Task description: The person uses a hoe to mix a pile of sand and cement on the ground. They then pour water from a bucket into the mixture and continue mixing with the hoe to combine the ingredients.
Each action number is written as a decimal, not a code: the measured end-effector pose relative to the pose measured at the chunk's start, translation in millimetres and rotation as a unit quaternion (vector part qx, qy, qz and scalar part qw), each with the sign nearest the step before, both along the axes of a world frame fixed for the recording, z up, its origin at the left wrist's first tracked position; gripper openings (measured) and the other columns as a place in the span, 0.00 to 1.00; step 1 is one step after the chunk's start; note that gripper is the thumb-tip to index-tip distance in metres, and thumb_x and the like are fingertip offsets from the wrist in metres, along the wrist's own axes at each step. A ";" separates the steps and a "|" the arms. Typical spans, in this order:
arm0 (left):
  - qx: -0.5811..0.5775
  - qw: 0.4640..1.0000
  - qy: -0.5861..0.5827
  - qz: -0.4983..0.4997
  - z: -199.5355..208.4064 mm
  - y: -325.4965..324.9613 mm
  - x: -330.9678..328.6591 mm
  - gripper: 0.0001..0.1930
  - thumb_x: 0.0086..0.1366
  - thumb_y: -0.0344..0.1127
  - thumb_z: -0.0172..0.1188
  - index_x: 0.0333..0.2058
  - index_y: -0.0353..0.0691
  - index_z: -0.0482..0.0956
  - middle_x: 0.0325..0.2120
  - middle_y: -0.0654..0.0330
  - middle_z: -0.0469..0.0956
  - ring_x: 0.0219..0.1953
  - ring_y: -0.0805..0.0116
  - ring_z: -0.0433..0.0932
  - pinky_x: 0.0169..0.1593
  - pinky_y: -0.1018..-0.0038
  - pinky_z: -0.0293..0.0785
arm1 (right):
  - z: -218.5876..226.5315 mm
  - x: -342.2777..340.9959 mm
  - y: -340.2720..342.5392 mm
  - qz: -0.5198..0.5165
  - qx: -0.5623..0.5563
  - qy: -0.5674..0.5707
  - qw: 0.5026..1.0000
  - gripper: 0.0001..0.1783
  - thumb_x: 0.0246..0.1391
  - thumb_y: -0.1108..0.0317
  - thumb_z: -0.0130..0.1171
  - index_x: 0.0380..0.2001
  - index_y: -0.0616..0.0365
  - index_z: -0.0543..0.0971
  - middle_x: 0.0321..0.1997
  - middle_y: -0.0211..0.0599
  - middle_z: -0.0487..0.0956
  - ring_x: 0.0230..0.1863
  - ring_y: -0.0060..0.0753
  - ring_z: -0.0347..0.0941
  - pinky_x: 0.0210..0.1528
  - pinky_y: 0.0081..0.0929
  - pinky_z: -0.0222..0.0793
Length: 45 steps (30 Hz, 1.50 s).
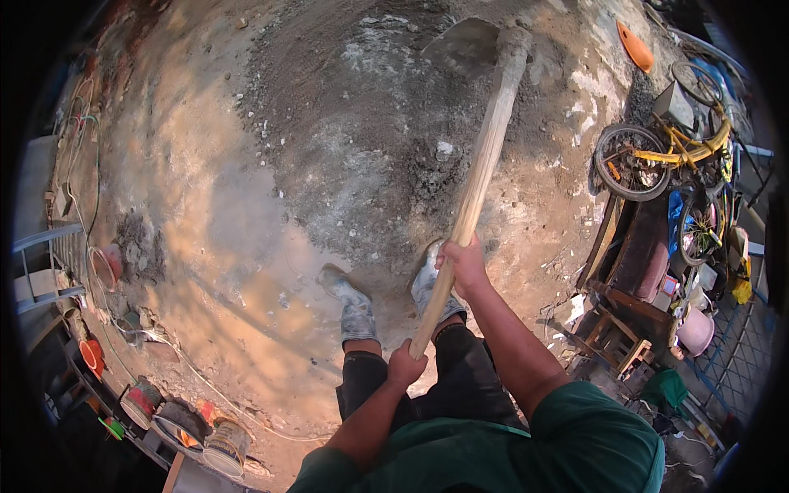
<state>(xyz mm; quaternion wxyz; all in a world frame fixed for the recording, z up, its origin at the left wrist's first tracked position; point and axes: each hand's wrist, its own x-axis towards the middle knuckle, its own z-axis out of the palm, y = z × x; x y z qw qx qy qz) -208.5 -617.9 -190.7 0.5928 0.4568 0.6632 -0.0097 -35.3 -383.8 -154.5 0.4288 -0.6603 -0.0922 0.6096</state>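
Both my hands grip the long wooden handle of a hoe [485, 160]. My left hand [407, 366] is closed round the lower end, near my thighs. Farther up the shaft, my right hand [466, 264] is wrapped round it. The hoe's broad metal blade [464, 45] sits at the far end, pointing left over a patch of dark grey, gravelly mix [353, 123] spread on the ground. Whether the blade touches the mix I cannot tell. My boots [355, 306], smeared with grey, stand at the near edge of that patch.
On the right lie a yellow bicycle [678, 152], a pink basin [696, 330], a wooden stool [618, 341] and other clutter. An orange scoop-like piece [634, 47] is at the far right. Buckets [226, 448] line the lower left; a pale hose [197, 374] runs along the left side.
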 end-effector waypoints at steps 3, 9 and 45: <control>0.101 0.994 -0.038 0.018 -31.0 114.0 11.0 0.20 0.52 0.40 0.64 0.44 0.41 0.77 0.34 0.42 0.82 0.40 0.38 0.80 0.42 0.49 0.76 | 40.9 16.0 85.5 -0.003 0.142 -0.044 0.989 0.19 0.46 0.80 0.54 0.43 0.63 0.64 0.26 0.38 0.73 0.22 0.29 0.73 0.24 0.30 0.74; 0.184 0.977 -0.089 0.054 -31.0 228.5 60.2 0.19 0.51 0.32 0.63 0.43 0.33 0.77 0.28 0.45 0.81 0.31 0.49 0.83 0.37 0.61 0.77 | 33.5 47.0 219.9 0.062 0.198 -0.193 0.959 0.19 0.49 0.78 0.56 0.44 0.64 0.63 0.25 0.39 0.74 0.19 0.30 0.73 0.20 0.30 0.73; -0.083 0.993 -0.018 0.085 107.5 -20.4 -1.6 0.21 0.52 0.32 0.62 0.45 0.30 0.74 0.25 0.49 0.79 0.27 0.53 0.82 0.32 0.61 0.78 | -7.4 -37.5 -16.7 0.103 -0.137 0.055 0.984 0.22 0.46 0.78 0.56 0.47 0.59 0.65 0.23 0.35 0.71 0.18 0.28 0.69 0.20 0.30 0.70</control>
